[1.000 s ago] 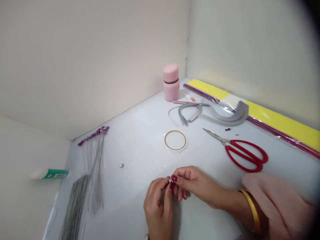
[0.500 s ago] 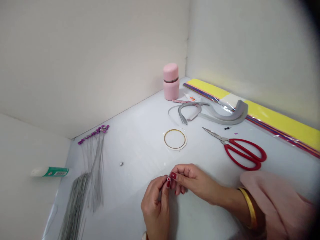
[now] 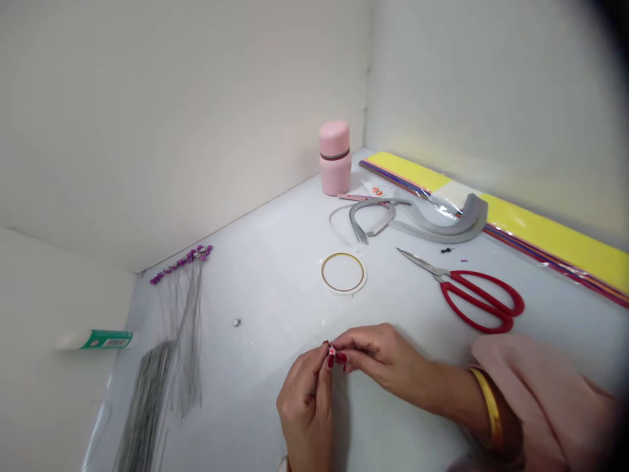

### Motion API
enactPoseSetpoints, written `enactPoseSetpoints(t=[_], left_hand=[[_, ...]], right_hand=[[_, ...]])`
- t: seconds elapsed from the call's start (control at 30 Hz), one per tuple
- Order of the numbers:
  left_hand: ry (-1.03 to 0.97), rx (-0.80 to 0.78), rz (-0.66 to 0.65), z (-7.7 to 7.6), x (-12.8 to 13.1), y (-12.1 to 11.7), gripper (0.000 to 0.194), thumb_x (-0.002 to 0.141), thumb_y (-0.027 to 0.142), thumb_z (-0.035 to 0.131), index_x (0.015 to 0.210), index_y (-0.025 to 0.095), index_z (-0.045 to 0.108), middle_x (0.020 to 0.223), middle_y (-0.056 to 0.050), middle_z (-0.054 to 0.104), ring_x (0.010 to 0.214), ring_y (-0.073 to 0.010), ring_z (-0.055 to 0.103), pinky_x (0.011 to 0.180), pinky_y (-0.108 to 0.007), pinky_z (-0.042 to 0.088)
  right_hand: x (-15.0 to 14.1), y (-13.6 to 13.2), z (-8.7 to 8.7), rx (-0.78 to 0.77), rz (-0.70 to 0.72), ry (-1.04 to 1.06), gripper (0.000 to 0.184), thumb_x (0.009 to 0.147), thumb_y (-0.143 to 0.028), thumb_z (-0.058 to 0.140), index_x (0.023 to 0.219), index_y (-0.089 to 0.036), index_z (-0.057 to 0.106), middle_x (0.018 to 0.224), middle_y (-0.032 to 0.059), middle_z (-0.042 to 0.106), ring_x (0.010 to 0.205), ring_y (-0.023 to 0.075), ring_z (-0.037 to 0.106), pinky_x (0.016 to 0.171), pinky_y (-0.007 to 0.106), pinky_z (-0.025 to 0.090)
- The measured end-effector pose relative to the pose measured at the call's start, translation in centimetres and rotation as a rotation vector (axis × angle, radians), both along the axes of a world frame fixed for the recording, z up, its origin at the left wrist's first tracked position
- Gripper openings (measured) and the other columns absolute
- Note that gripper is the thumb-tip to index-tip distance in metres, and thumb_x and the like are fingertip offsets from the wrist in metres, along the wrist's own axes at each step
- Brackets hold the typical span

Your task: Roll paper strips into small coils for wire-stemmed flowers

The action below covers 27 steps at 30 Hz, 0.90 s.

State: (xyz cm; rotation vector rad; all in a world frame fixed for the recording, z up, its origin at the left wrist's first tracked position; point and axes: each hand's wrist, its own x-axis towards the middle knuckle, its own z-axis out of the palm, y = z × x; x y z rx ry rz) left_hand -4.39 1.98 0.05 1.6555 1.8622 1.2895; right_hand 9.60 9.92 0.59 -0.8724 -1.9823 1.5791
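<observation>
Just in front of me, my left hand [image 3: 309,396] pinches a small silvery star-shaped piece [image 3: 332,351] between thumb and fingertips. Red shows on its face, perhaps a reflection of the nails. My right hand [image 3: 381,354] is closed too, its thumb and forefinger gripping the same piece from the right side; the fingertips hide much of it. Left of the hands lies a similar small silvery piece [image 3: 237,322] on the white table. Beyond the hands is a flat roll of thin tape [image 3: 364,280], and scissors [image 3: 476,301] with red handles lie to the right.
Grey strips [image 3: 432,236] curl near a pink flask [image 3: 335,160] at the back corner. Yellow and coloured sheets [image 3: 521,219] in clear wrap run along the right wall. At left are thin wires [image 3: 147,400], purple-tipped stems [image 3: 189,328] and a green-and-white tube [image 3: 108,339].
My right thumb has come down and its fingers have drawn together onto the small piece, whose face now shows more. The left hand keeps its pinch. The view has shifted slightly.
</observation>
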Motion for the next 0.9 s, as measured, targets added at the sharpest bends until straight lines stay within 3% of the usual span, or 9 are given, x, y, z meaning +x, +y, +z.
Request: enactPoseSetpoints(t=[0.13, 0.37, 0.9], left_hand=[[-0.025, -0.029, 0.057, -0.15, 0.04, -0.18, 0.020, 0.078, 0.014, 0.053, 0.095, 0.016, 0.062, 0.086, -0.006, 0.068, 0.077, -0.0142, 0.064, 0.068, -0.023, 0.052], [-0.025, -0.085, 0.048, 0.15, 0.30, -0.23, 0.014, 0.078, 0.017, 0.053, 0.088, 0.016, 0.063, 0.081, -0.005, 0.069, 0.072, -0.0143, 0.064, 0.065, -0.023, 0.052], [-0.016, -0.080, 0.032, -0.28, 0.28, -0.40, 0.014, 0.078, 0.016, 0.053, 0.088, 0.016, 0.063, 0.081, -0.006, 0.069, 0.071, -0.0144, 0.064, 0.065, -0.024, 0.053]], right_hand=[[-0.02, 0.02, 0.40, 0.105, -0.030, -0.043, 0.017, 0.084, -0.021, 0.047, 0.088, -0.016, 0.063, 0.074, 0.0016, 0.066, 0.066, 0.0107, 0.059, 0.062, 0.019, 0.046], [-0.04, -0.09, 0.35, 0.285, -0.042, -0.032, 0.018, 0.085, -0.019, 0.045, 0.090, -0.017, 0.062, 0.080, 0.0025, 0.068, 0.073, 0.0109, 0.061, 0.067, 0.019, 0.046], [0.04, -0.22, -0.44, 0.355, -0.042, -0.051, 0.020, 0.086, -0.021, 0.044, 0.095, -0.017, 0.062, 0.086, 0.0040, 0.068, 0.077, 0.0123, 0.062, 0.071, 0.021, 0.047]])
